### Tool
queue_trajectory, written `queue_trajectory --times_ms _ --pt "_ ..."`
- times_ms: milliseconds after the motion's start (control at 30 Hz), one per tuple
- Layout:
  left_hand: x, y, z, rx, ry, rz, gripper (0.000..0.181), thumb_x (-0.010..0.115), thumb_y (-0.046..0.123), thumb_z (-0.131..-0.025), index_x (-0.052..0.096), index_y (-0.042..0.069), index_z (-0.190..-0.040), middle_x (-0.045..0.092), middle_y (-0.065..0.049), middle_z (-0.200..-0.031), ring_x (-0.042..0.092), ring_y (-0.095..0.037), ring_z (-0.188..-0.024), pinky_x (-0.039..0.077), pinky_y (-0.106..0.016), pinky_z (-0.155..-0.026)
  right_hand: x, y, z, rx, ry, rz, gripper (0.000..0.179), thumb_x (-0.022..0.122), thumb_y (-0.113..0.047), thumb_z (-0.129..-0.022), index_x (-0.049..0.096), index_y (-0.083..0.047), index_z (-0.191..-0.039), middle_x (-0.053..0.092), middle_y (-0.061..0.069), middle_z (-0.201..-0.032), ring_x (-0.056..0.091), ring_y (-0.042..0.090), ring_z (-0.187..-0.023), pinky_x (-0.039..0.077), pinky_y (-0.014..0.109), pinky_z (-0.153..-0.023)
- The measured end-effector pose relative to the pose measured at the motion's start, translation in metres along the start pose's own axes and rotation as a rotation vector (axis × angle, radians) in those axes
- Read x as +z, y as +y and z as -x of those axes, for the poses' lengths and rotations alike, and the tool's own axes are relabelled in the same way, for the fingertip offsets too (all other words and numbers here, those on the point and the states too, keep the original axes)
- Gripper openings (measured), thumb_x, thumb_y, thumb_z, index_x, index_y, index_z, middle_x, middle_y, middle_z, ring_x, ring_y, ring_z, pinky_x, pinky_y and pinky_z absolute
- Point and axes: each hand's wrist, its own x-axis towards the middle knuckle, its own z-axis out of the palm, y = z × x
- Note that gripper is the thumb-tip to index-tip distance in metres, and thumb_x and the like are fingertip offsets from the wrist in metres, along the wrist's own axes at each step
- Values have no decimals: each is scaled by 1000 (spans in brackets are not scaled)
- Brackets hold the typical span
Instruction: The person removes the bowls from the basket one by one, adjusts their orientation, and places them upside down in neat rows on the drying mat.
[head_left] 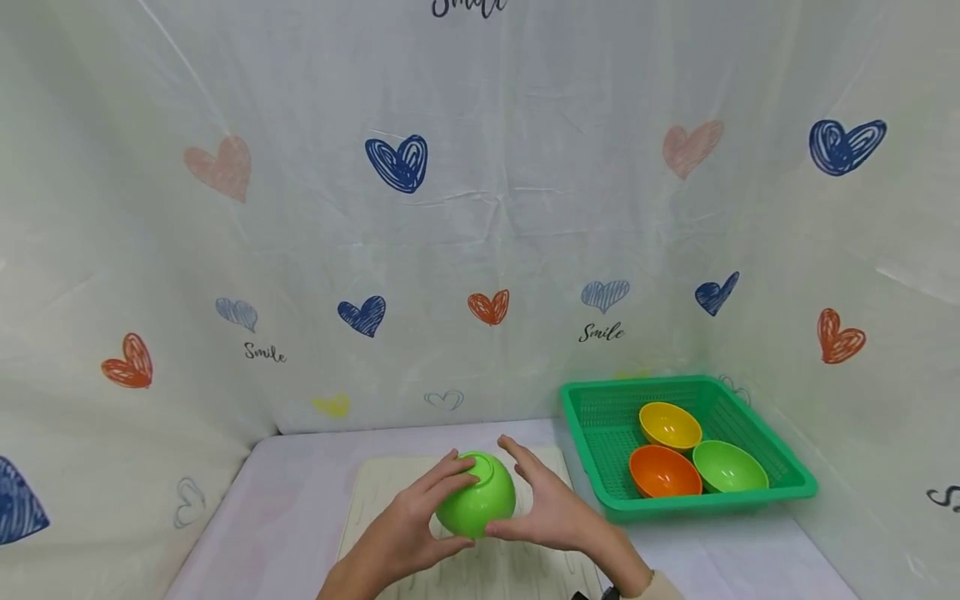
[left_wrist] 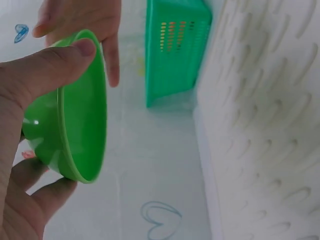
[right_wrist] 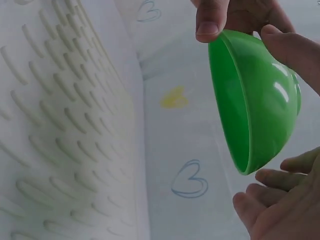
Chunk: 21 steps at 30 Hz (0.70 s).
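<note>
A light green bowl [head_left: 480, 505] is held upside down above a cream ridged board [head_left: 390, 483], its foot ring on top. My left hand [head_left: 408, 521] grips it from the left: in the left wrist view the thumb lies over the bowl's rim [left_wrist: 66, 145] and the fingers support the opposite side. On the right, my right hand [head_left: 553, 510] is spread around the bowl. Its thumb [right_wrist: 295, 52] comes up against the outer wall in the right wrist view, while its other fingers [right_wrist: 272, 192] stay loosely extended beside the rim.
To the right stands a green plastic basket [head_left: 592, 467] holding a yellow bowl [head_left: 671, 425], an orange bowl [head_left: 664, 472] and another green bowl [head_left: 729, 467]. A pale cloth [head_left: 292, 500] covers the table. Behind and at both sides hangs a white curtain [head_left: 480, 208] printed with hearts.
</note>
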Motion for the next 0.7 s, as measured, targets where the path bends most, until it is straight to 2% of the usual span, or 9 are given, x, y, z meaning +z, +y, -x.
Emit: queue_trajectory --times_ms 100,233,333,467,533,600,700 --pt "1 2 2 4 -27 -8 74 90 24 -66 54 24 -131 43 -1 -148 46 -24 -135 50 -19 -94 2 1 1 -55 -41 -2 95 76 -50 -78 24 -23 -152 33 1 -155 42 27 -136 44 45 -106" --pt "3 1 7 -46 -30 12 72 87 30 -69 53 31 -132 37 -4 -152 49 -21 -132 52 -19 -91 5 2 1 -97 -58 -36 88 77 -46 -79 31 -20 -150 39 -2 -150 44 18 -133 44 35 -107" --pt "7 -2 11 -98 10 54 83 84 39 -70 46 26 -141 36 -7 -154 45 -28 -135 53 -31 -95 7 4 0 -121 -30 -67 87 78 -43 -78 33 -20 -149 41 2 -150 45 18 -133 43 34 -107" --pt "11 -6 19 -227 57 159 102 81 47 -68 31 18 -151 38 -6 -153 44 -28 -135 49 -38 -101 17 8 -3 -171 1 -115 87 79 -37 -78 33 -17 -149 40 5 -151 42 23 -136 41 36 -108" --pt "10 -8 23 -302 53 215 105 85 40 -66 29 16 -152 39 -6 -151 45 -25 -134 47 -37 -103 24 10 -5 -190 12 -111 89 80 -37 -78 31 -16 -150 39 4 -151 41 24 -137 41 37 -109" --pt "9 -9 25 -367 33 234 104 89 28 -65 31 14 -151 41 -7 -150 45 -23 -134 46 -39 -104 33 13 -9 -207 23 -78 92 80 -39 -77 30 -14 -151 39 5 -151 41 24 -137 42 37 -108" --pt "6 -14 28 -438 -10 202 105 90 12 -60 35 8 -149 46 -10 -146 49 -24 -131 46 -44 -103 46 16 -15 -212 34 -15 97 80 -42 -75 28 -12 -151 40 7 -151 42 23 -137 42 37 -108"
